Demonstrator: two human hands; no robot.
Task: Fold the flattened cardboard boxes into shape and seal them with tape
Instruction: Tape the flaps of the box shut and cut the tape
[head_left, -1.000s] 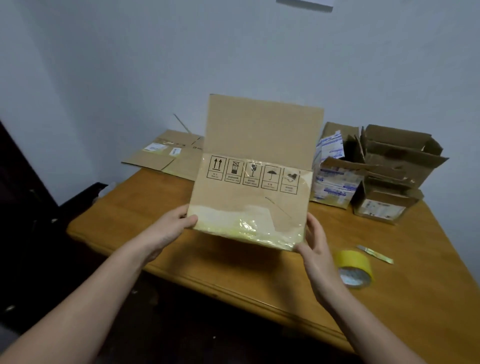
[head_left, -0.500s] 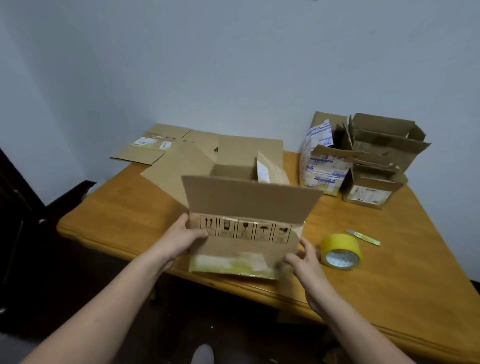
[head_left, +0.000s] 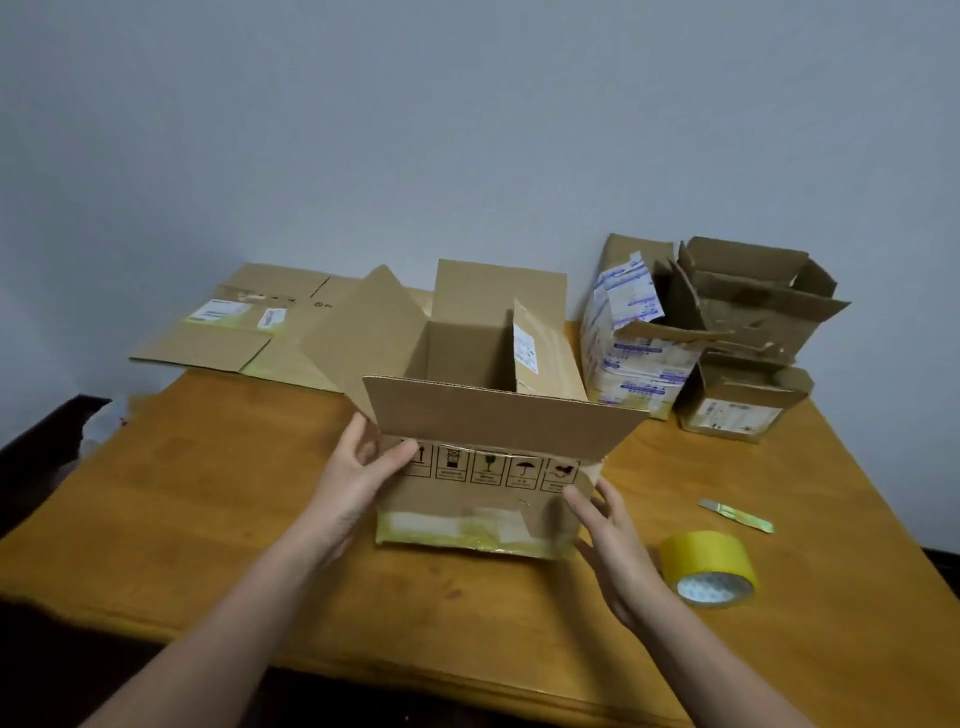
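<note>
Box held at both near corners, upright on worktop.
Box (head_left: 483, 499) stands on the worktop (head_left: 218, 499) between the grips, top flaps open. Left grip (head_left: 358, 478) clasps the near left corner, thumb on the front face. Right grip (head_left: 618, 540) lies with straight fingers against the near right corner. Tape roll (head_left: 709, 566) just right of the right grip, cutter (head_left: 735, 515) beyond it. Flat cardboard (head_left: 234, 332) well beyond the left grip.

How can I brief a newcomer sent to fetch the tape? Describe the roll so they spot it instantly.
On the wooden table, look at the near right part, right of the open cardboard box. The tape roll sits there beside the right hand, untouched. It is the only round yellow thing; the cutter behind it is thin and flat.
</note>
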